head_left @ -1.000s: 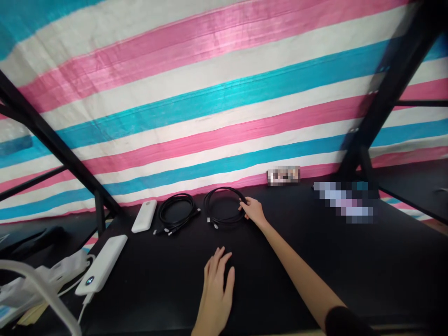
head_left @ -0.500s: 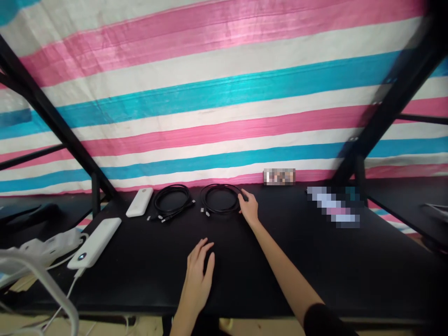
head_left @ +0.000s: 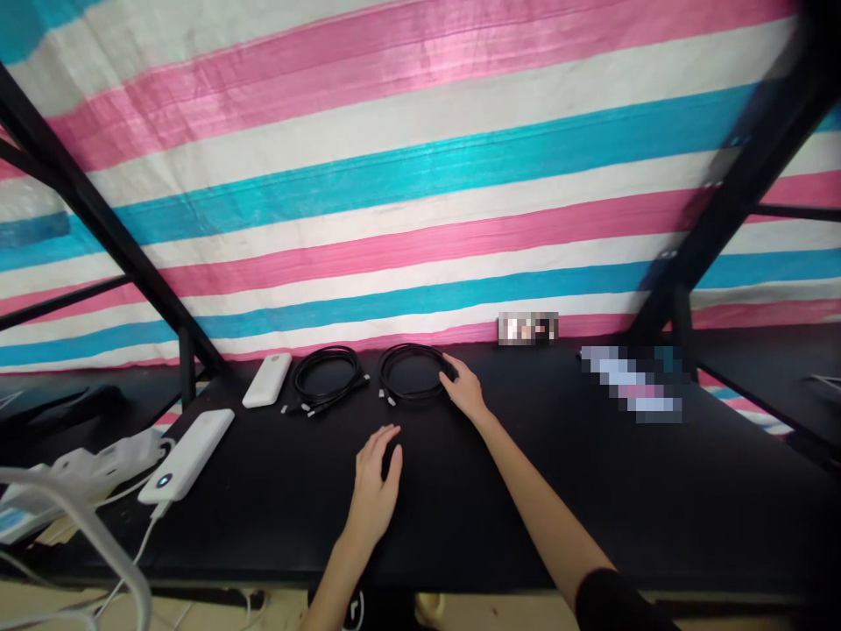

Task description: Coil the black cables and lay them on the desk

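Note:
My right hand [head_left: 462,387] is at the right side of a coiled black cable [head_left: 398,399], its thumb and fingers closed around the edge of the loop. The cable's light plug ends lie at the front left of its coil. My left hand [head_left: 378,478] hovers over or rests on the black table in front of that coil, fingers stretched and thumb apart, holding nothing. A second coiled black cable [head_left: 318,405] with several metal-tipped plugs lies just to the left. Beyond it sits a small white power bank [head_left: 267,380].
A larger white power bank [head_left: 187,456] with a lit display and plugged-in white cable lies on the black table [head_left: 499,526] at left, near a white power strip [head_left: 79,478]. Two blurred items lie at the back and right. Slanted black frame bars [head_left: 118,232] stand either side.
My right hand has shifted slightly left with the edge of the coil, which looks a little narrower. My left hand has moved a bit farther forward. The view has shifted slightly.

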Demonstrator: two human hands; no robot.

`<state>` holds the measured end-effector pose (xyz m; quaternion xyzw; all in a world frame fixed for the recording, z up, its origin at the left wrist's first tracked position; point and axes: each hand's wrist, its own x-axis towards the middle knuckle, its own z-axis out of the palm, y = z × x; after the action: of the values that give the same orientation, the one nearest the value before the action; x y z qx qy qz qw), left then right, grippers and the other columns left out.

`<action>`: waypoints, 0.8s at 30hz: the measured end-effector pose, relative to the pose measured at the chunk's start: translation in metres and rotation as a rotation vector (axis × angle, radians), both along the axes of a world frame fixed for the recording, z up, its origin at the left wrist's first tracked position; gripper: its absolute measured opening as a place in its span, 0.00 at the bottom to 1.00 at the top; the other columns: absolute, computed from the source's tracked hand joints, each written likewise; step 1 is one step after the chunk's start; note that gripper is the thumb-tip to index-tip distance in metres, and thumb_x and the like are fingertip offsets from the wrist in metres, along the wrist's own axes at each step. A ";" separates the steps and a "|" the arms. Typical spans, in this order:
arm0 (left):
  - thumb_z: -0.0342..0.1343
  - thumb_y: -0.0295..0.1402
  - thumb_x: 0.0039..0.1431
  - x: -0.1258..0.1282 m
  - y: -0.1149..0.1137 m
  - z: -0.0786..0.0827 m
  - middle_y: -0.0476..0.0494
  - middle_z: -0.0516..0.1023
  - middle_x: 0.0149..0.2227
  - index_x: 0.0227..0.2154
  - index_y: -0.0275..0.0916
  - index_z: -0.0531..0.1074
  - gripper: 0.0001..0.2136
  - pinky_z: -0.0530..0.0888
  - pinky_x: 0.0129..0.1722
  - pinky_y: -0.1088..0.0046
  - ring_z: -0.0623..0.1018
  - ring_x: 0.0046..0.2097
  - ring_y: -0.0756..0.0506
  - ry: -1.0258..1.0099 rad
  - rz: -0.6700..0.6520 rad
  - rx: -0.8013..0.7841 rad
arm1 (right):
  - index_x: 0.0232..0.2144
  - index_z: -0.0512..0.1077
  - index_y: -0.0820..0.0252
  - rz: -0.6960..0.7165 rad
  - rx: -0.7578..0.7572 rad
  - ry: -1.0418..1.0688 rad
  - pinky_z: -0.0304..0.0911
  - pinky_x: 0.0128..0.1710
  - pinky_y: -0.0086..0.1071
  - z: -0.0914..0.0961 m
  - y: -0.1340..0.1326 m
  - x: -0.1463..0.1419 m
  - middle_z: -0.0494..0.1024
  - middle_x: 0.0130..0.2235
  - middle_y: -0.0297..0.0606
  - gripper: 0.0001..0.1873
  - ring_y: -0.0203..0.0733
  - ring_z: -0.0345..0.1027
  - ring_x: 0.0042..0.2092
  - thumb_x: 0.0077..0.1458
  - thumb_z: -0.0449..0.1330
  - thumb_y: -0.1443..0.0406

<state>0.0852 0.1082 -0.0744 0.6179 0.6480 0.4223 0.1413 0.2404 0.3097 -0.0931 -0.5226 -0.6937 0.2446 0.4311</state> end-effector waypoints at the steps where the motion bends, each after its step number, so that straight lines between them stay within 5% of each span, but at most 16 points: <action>1: 0.41 0.37 0.63 -0.003 0.012 0.002 0.39 0.67 0.54 0.51 0.39 0.65 0.17 0.60 0.57 0.60 0.65 0.57 0.44 0.012 0.020 0.020 | 0.53 0.66 0.54 -0.003 -0.006 -0.018 0.65 0.45 0.38 -0.001 0.001 0.000 0.71 0.53 0.37 0.25 0.40 0.70 0.38 0.51 0.55 0.64; 7: 0.43 0.40 0.60 -0.025 0.109 0.004 0.25 0.55 0.61 0.58 0.25 0.53 0.28 0.55 0.59 0.58 0.54 0.63 0.37 0.104 0.157 -0.089 | 0.54 0.65 0.52 0.004 -0.065 -0.068 0.64 0.45 0.39 0.002 0.001 0.001 0.71 0.53 0.37 0.25 0.44 0.70 0.42 0.52 0.54 0.62; 11: 0.46 0.36 0.57 -0.034 0.149 -0.006 0.18 0.59 0.58 0.57 0.18 0.52 0.29 0.58 0.57 0.57 0.57 0.61 0.34 0.151 0.144 -0.179 | 0.55 0.64 0.51 0.018 -0.088 -0.088 0.66 0.42 0.37 0.005 -0.001 0.001 0.68 0.55 0.36 0.25 0.43 0.71 0.41 0.53 0.52 0.62; 15: 0.45 0.29 0.53 -0.034 0.155 -0.016 0.22 0.61 0.58 0.56 0.21 0.55 0.27 0.57 0.58 0.57 0.58 0.61 0.36 0.168 0.137 -0.144 | 0.56 0.62 0.54 -0.018 -0.087 -0.135 0.65 0.43 0.38 0.005 -0.002 0.001 0.68 0.55 0.39 0.27 0.44 0.71 0.41 0.53 0.52 0.63; 24: 0.50 0.29 0.50 -0.032 0.143 -0.014 0.25 0.66 0.54 0.54 0.24 0.60 0.27 0.64 0.55 0.59 0.67 0.56 0.36 0.114 0.150 -0.118 | 0.55 0.62 0.49 0.048 -0.068 -0.172 0.66 0.40 0.37 0.010 -0.006 0.004 0.67 0.55 0.34 0.27 0.43 0.70 0.40 0.51 0.52 0.64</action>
<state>0.0529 0.2516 -0.0882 0.5811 0.7232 0.3572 0.1084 0.2441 0.3039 -0.0836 -0.5392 -0.7319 0.2326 0.3458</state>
